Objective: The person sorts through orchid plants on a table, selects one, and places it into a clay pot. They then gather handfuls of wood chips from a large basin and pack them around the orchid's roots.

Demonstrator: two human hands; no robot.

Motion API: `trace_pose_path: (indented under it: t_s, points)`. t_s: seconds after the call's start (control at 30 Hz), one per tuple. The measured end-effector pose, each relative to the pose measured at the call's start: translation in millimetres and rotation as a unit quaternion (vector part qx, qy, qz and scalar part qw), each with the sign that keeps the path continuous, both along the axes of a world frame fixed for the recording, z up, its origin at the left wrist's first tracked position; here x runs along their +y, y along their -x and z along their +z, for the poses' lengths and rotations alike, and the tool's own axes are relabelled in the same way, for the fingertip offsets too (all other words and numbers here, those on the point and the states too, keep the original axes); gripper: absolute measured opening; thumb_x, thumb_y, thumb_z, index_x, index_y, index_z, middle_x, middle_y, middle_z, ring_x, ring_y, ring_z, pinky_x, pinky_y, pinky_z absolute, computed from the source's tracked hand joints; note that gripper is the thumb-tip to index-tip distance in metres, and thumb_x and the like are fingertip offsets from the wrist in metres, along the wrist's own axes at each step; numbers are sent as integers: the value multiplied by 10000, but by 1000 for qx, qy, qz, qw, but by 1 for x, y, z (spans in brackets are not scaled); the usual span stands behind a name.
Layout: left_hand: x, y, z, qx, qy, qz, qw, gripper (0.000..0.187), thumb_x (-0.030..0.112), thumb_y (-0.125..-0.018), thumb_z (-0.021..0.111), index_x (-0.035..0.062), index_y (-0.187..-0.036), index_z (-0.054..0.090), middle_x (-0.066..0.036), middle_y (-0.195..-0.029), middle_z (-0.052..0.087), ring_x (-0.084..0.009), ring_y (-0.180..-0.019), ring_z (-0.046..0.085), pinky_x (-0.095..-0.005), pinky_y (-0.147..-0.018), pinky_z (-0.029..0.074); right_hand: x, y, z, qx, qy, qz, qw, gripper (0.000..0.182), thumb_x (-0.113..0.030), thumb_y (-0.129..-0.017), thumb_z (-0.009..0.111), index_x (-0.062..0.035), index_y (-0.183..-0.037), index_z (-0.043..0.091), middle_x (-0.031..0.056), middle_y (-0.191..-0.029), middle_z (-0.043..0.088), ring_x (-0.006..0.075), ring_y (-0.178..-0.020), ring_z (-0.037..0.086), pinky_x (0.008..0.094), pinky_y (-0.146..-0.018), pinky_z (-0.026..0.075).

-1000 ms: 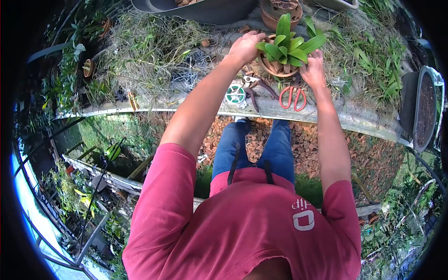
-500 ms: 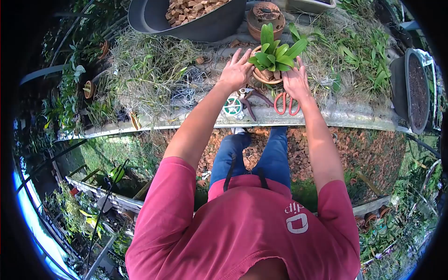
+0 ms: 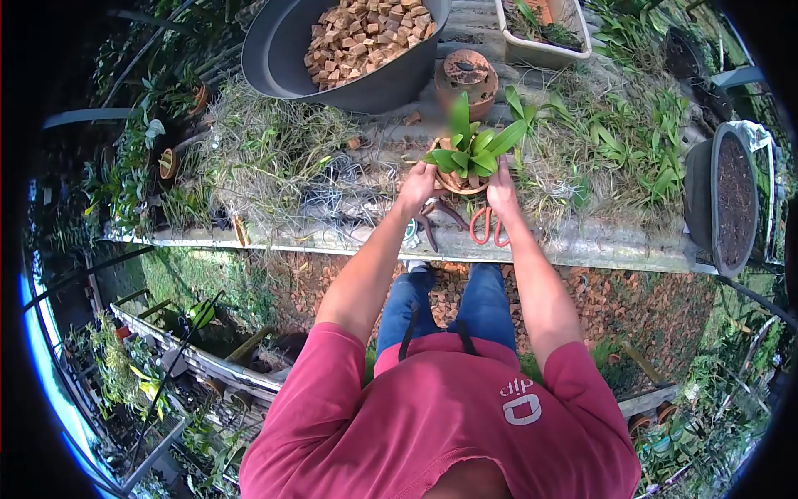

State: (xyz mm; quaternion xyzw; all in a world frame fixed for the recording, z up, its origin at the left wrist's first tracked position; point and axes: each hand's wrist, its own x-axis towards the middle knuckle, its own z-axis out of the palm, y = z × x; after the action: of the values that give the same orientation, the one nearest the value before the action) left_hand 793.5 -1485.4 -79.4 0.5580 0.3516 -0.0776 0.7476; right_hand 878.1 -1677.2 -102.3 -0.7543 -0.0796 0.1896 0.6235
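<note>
Both hands have slid down the pot [image 3: 460, 180] on the bench [image 3: 582, 249], left hand [image 3: 418, 186] and right hand [image 3: 501, 187] cupping its sides, settling it; next comes a steady, level lift.

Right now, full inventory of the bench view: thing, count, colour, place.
potted plant: 1, green leaves in a terracotta pot, bench centre, between both hands
scissors: 1, orange handles, bench front edge below the right hand
pliers: 1, dark handles, bench front beside the scissors, partly behind the left wrist
tub of chunks: 1, dark grey tub with tan blocks, back left
empty clay pot: 1, terracotta, behind the potted plant
planter trough: 1, pale grey, back right
soil pot: 1, dark, far right edge
loose plants and roots: many, green and grey, spread over the bench
left hand: 1, on the pot's left side
right hand: 1, on the pot's right side
</note>
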Motion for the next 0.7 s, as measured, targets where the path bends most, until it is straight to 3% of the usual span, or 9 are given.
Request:
trace_pose_path:
  t_s: [0.07, 0.1, 0.13, 0.2, 0.23, 0.3, 0.4, 0.6, 0.7]
  points:
    - [-12, -3, 7, 17, -17, 21, 1000, 399, 294, -1112, 413, -9, -1352, 512, -132, -1269, 644, -235, -1073, 690, -401, -849, 642, -1, 3, -27, -329, 234, 75, 912, 518, -6, -993, 404, 28, -1509, 379, 332, -1530, 361, 456, -1261, 559, 449, -1040, 488]
    - [-18, -3, 9, 24, -39, 29, 999, 384, 279, -1113, 406, -6, -1343, 518, -134, -1266, 645, -241, -1057, 696, -397, -825, 646, 0, 0, -29, -382, 193, 69, 901, 526, -1, -958, 430, 28, -1481, 394, 345, -1529, 333, 473, -1205, 579, 480, -983, 521]
    - [-24, -4, 11, 31, -61, 38, 997, 369, 264, -1113, 399, -4, -1334, 525, -136, -1263, 646, -247, -1042, 702, -392, -801, 651, 0, 2, -30, -200, 95, 61, 973, 477, -66, -1018, 397, 29, -1486, 384, 318, -1501, 386, 442, -1247, 559, 454, -1033, 475]
    - [-29, -4, 15, -17, -52, 37, 998, 363, 240, -1096, 430, 2, -1357, 514, -141, -1241, 648, -248, -1033, 705, -409, -786, 652, 7, 4, -5, 55, -5, -15, 998, 449, -57, -1047, 388, 28, -1487, 388, 312, -1511, 385, 419, -1274, 552, 433, -1067, 471]
    - [-30, -4, 18, -42, -49, 38, 997, 364, 228, -1088, 446, 5, -1369, 509, -143, -1231, 649, -248, -1028, 707, -418, -778, 653, 11, 8, 14, 32, -96, -18, 995, 436, -224, -1114, 337, 11, -1479, 382, 253, -1396, 516, 379, -1277, 527, 416, -1093, 383]
    - [-36, -5, 33, -77, -32, 56, 995, 370, 192, -1062, 489, 30, -1393, 513, -136, -1226, 651, -240, -1034, 707, -425, -749, 659, 8, 6, 1, -146, -32, 6, 989, 435, -202, -1112, 340, 21, -1484, 373, 260, -1425, 481, 382, -1298, 505, 417, -1102, 376]
    - [-39, -4, 41, -85, -25, 69, 994, 329, 154, -1047, 497, 13, -1339, 549, -138, -1140, 683, -206, -947, 723, -334, -659, 643, 5, 8, 16, -112, -49, 10, 992, 450, -155, -1102, 361, 27, -1514, 348, 260, -1497, 420, 383, -1376, 445, 414, -1144, 346]
    - [-51, 13, 107, -10, -28, 141, 990, 396, 274, -1115, 403, -20, -1344, 534, -181, -1230, 656, -288, -1011, 715, -397, -723, 682, -1, -10, 97, -57, -85, 83, 991, 499, -126, -1093, 401, 26, -1559, 310, 253, -1576, 370, 364, -1465, 383, 397, -1199, 303]
    - [-63, 32, 152, 0, -40, 185, 982, 443, 287, -1118, 335, -35, -1375, 499, -191, -1298, 630, -308, -1102, 691, -412, -767, 677, -3, -14, 148, 96, -126, 161, 974, 532, -149, -1095, 457, -42, -1594, 310, 153, -1647, 305, 224, -1528, 261, 342, -1239, 199]
